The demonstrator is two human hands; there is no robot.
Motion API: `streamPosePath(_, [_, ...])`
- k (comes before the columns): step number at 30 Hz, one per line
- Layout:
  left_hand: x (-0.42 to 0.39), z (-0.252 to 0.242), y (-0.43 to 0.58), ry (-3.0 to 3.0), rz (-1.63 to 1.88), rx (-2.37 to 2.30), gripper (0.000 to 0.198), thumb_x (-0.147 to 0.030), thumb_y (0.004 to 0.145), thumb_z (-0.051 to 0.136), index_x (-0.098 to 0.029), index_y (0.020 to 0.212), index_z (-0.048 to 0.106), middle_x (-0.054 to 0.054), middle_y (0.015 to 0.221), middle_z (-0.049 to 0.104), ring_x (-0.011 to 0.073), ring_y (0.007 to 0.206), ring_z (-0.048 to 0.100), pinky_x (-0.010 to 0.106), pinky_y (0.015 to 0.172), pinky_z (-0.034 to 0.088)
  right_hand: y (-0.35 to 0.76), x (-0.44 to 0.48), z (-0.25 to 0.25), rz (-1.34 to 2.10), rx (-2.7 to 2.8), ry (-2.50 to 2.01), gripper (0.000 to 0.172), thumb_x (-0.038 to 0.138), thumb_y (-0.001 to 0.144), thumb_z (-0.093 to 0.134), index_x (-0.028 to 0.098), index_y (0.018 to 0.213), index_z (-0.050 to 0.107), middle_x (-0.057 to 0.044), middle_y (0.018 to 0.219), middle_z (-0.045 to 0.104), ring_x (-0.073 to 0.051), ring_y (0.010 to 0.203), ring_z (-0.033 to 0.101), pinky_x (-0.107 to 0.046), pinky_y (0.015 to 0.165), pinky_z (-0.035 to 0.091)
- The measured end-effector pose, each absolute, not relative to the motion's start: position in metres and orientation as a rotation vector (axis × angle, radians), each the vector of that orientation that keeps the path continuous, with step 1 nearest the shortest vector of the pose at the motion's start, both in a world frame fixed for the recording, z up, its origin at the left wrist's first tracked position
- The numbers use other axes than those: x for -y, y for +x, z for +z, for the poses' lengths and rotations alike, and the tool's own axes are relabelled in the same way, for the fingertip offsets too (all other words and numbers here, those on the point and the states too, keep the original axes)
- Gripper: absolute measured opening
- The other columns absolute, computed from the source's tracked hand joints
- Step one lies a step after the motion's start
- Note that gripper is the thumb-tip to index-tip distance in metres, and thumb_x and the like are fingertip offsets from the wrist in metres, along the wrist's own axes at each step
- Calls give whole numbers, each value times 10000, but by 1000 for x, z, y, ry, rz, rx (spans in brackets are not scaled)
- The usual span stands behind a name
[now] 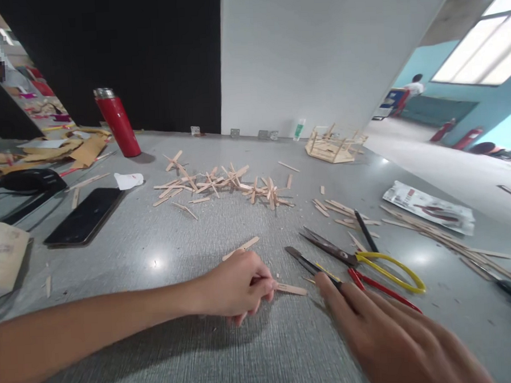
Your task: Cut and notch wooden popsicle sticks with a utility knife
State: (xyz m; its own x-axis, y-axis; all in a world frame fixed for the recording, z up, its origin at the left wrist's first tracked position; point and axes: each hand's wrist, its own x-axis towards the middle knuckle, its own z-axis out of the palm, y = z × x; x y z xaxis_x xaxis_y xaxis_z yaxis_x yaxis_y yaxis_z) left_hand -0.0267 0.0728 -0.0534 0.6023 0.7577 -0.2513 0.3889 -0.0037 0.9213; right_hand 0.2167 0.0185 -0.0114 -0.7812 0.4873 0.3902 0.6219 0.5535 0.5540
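Note:
My left hand (247, 283) is closed in a pinch on a thin wooden craft stick (291, 289), whose free end points right, low over the grey table. Another wooden stick (252, 243) lies just beyond my knuckles. In the right foreground my right hand (386, 327) has its fingers round a dark, narrow-bladed craft knife (302, 259); the blade points up and left, and the handle is mostly hidden. Scissors (349, 259) with yellow and red handles lie right beside these fingers. A black pen-like tool (365, 231) rests behind the scissors.
Several cut sticks (233, 181) form a loose pile mid-table. A wooden stick frame (334, 144) stands at the back. Long sticks (442, 236) and a white packet (430, 207) lie right. On the left are a phone (85, 216), a red flask (118, 121) and black straps (28, 189).

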Motion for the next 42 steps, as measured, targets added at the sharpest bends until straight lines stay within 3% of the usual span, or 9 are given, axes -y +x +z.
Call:
streamPosePath(3, [-80,-48,-30,1572,295,-934,271,-297,957,440,-166,755,566,-52,532,526,76,320,493,170,300,373,215,-33,-26,-664,2570,-1021,470,-61,812,319,116,1179,554,-138,946,777,-228,774,770,-315,604,619])
streamPosePath(6, [-86,-44,-32,1533,237,-914,245,-279,940,466,-165,750,569,-57,529,527,71,328,500,175,334,389,214,-39,-43,-338,2609,-1033,400,-34,845,348,115,1172,525,-115,896,749,-205,727,754,-289,594,616])
streamPosePath(8, [-87,-42,-33,1519,224,-912,239,-274,938,475,-164,746,565,-58,533,529,67,337,503,172,344,384,214,-39,-50,-286,2649,-972,459,-45,844,347,71,1263,493,-123,918,746,-193,683,746,-284,586,619])
streamPosePath(11, [-86,-39,-32,1511,222,-915,249,-267,949,468,-163,739,552,-60,529,518,62,336,489,169,338,372,214,-38,-51,-304,2693,-894,545,-77,829,329,52,1341,467,-119,928,743,-189,669,743,-287,582,625])
streamPosePath(16, [-84,-40,-32,1548,240,-907,276,-262,959,457,-168,714,540,-55,522,522,68,336,485,166,314,372,210,-39,-47,-349,2717,-891,532,-80,805,355,79,1281,531,-74,834,704,-203,658,731,-295,532,611])
streamPosePath(27, [-81,-40,-33,1628,293,-891,306,-250,961,443,-179,672,510,-50,507,524,82,332,482,159,280,354,204,-42,-44,-586,2715,-845,531,-77,763,374,74,1224,591,-65,838,728,-195,650,726,-312,537,606])
streamPosePath(36, [-78,-42,-31,1686,343,-893,325,-276,989,432,-171,695,522,-50,514,527,67,325,481,131,269,318,192,-33,-43,-1010,2698,-889,511,-49,702,483,42,1159,693,-57,715,691,-194,559,657,-318,462,500])
streamPosePath(42, [-78,-41,-31,1658,314,-928,330,-306,999,425,-168,733,563,-50,518,531,62,327,479,145,294,358,200,-28,-46,-1056,2793,-935,569,-56,713,494,35,1248,666,-107,826,735,-196,613,664,-314,495,501])
